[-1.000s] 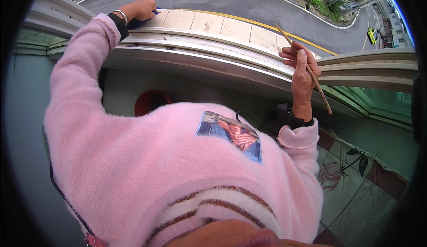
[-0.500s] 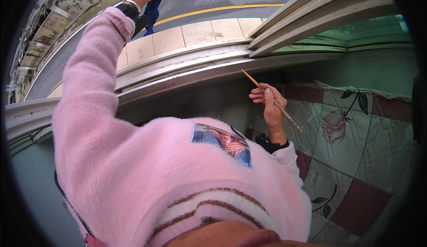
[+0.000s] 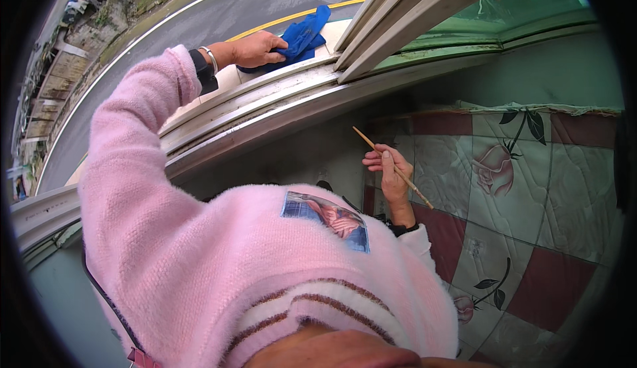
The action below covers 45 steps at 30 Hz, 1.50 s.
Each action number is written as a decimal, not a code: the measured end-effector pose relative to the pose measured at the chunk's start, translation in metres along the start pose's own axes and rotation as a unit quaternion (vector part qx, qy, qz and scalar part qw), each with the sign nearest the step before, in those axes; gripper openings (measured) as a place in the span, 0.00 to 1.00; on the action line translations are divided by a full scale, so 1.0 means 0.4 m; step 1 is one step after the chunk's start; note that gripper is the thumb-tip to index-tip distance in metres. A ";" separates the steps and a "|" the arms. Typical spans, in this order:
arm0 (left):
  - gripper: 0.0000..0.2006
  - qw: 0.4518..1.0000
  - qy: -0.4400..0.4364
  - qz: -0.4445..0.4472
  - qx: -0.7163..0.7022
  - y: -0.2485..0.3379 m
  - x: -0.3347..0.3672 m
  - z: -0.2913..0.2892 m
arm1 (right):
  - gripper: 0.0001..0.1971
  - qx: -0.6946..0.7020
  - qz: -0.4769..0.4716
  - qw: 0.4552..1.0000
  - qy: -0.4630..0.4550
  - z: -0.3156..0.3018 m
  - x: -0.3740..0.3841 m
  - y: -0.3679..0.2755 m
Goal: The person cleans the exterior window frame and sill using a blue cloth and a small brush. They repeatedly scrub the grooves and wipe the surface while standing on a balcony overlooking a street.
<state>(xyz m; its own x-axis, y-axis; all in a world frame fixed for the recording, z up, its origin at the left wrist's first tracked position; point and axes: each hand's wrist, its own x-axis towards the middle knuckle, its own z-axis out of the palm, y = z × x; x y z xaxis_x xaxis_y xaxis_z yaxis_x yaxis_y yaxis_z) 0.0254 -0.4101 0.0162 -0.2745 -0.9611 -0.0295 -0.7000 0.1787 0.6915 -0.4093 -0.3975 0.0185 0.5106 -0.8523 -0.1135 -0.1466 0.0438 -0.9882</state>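
Note:
Through the window opening reaches my left arm, in a pink fuzzy sleeve. My left hand (image 3: 257, 50) grips a blue cloth (image 3: 300, 38), bunched on the pale outer ledge just beyond the window track (image 3: 265, 96). Inside the room, my right hand (image 3: 394, 172) is raised beside my chest. Between its thumb and fingers it holds a thin wooden stick (image 3: 371, 144), tilted with its upper end toward the window. The stick touches nothing else.
Sliding window frames (image 3: 391, 23) with green glass stand at the upper right. A sheet patterned with roses and squares (image 3: 511, 209) covers the surface to my right. Outside lies a road (image 3: 199, 26) with a yellow line, and a wall (image 3: 56, 76) at the far left.
My left hand has come down and to the right, bringing the hanging blue cloth onto the outer ledge. My right hand has shifted slightly lower, still holding the stick.

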 end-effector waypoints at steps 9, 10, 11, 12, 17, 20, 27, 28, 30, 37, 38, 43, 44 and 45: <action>0.15 0.886 0.251 -0.387 0.046 -0.164 -0.210 -0.296 | 0.15 0.024 0.010 1.000 0.015 -0.046 -0.001 0.056; 0.14 0.868 0.305 -0.391 -0.002 -0.178 -0.171 -0.319 | 0.15 0.027 0.014 0.999 0.021 -0.050 -0.002 0.065; 0.14 0.858 0.346 -0.364 -0.108 -0.185 -0.122 -0.332 | 0.15 0.029 0.018 0.999 0.025 -0.054 -0.005 0.074; 0.14 0.829 0.378 -0.347 -0.221 -0.187 -0.059 -0.335 | 0.15 0.026 0.018 0.999 0.030 -0.058 -0.009 0.085; 0.14 0.857 0.368 -0.150 -0.328 -0.108 0.277 -0.281 | 0.15 0.042 0.050 0.996 0.060 -0.106 -0.047 0.132; 0.13 0.861 0.310 -0.101 -0.390 -0.058 0.443 -0.211 | 0.15 0.025 0.072 0.994 0.080 -0.142 -0.076 0.157; 0.13 0.937 0.193 -0.109 -0.269 -0.018 0.631 0.013 | 0.15 0.041 0.107 0.987 0.109 -0.187 -0.110 0.211; 0.13 0.954 0.159 -0.108 -0.230 -0.017 0.626 0.045 | 0.15 0.037 0.114 0.986 0.113 -0.190 -0.110 0.217; 0.12 0.983 0.081 -0.093 -0.134 -0.023 0.588 0.091 | 0.15 0.042 0.111 0.986 0.119 -0.196 -0.107 0.224; 0.12 0.992 -0.096 -0.009 0.083 -0.121 0.327 0.051 | 0.15 0.023 0.101 0.990 0.095 -0.189 -0.071 0.213; 0.11 0.993 -0.076 0.031 0.083 -0.143 0.284 0.019 | 0.15 0.018 0.102 0.990 0.092 -0.187 -0.066 0.209; 0.14 0.881 0.218 -0.334 0.255 -0.284 0.012 -0.274 | 0.15 0.005 0.075 0.996 0.054 -0.174 -0.057 0.197; 0.15 0.841 0.330 -0.368 0.219 -0.307 -0.048 -0.322 | 0.15 0.006 0.078 0.996 0.050 -0.170 -0.055 0.196; 0.15 0.777 0.361 -0.356 0.374 -0.323 -0.100 -0.366 | 0.15 0.006 0.091 0.995 0.041 -0.165 -0.057 0.195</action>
<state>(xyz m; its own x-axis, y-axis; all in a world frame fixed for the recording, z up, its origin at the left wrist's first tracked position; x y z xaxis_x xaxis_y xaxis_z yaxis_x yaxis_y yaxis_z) 0.2233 -0.4254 0.0336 0.6098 -0.6913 0.3876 -0.7662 -0.6393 0.0650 -0.4882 -0.4092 -0.0494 0.4055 -0.8694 -0.2824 -0.2199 0.2071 -0.9533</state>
